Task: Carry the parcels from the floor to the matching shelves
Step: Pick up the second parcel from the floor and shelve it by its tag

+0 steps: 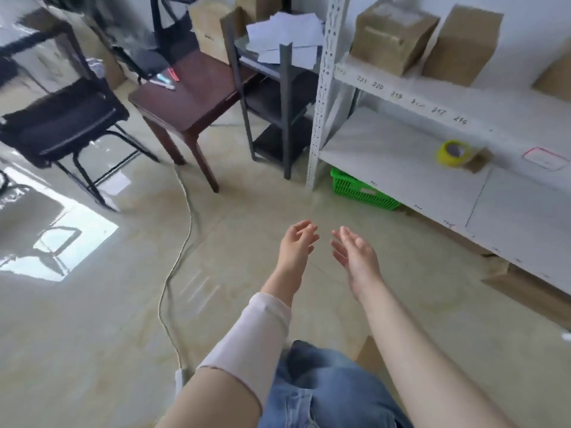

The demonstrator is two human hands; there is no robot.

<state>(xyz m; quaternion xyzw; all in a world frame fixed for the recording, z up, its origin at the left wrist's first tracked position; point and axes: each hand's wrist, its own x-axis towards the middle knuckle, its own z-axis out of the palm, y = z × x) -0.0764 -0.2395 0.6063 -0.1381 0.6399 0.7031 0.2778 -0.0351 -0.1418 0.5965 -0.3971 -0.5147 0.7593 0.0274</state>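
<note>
My left hand (298, 242) and my right hand (355, 253) are stretched out over the bare floor, palms facing each other, fingers apart, holding nothing. A white numbered shelf unit (401, 94) stands on the right. Two brown cardboard parcels (392, 38) (463, 47) sit on its upper board above the number labels. A corner of a cardboard parcel (367, 355) shows on the floor by my knee, under my right forearm. More cardboard (525, 288) lies under the lowest shelf board.
A yellow tape roll (452, 152) and a pink-edged label (545, 159) lie on the middle board. A green basket (361, 191) sits under the shelf. A grey rack with papers (278, 41), a brown table (191, 94), a black chair (61, 122) and a floor cable (182, 242) are to the left.
</note>
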